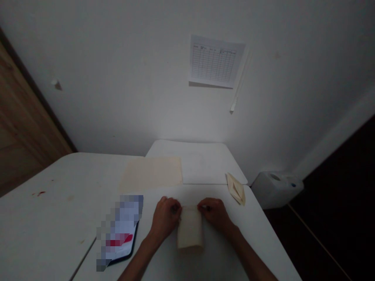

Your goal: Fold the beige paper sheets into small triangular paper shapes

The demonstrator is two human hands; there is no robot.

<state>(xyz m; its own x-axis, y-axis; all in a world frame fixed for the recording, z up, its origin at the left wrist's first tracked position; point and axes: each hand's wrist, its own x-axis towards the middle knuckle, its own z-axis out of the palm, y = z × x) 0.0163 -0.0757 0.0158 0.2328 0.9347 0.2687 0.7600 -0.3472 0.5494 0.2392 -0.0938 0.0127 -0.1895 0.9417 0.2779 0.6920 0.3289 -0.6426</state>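
A folded piece of cream paper lies on the white table between my hands, its far edge creased. My left hand pinches the far left corner of this paper between thumb and fingers. At the far right corner, my right hand pinches it the same way. To the left of my left arm lies a phone with a lit, partly blurred screen. Another folded cream paper rests beyond my right hand, near the table's right edge.
A flat cream sheet lies at the back of the white table. A white board or tabletop section meets the wall. A printed chart hangs above. On the floor at right stands a white container.
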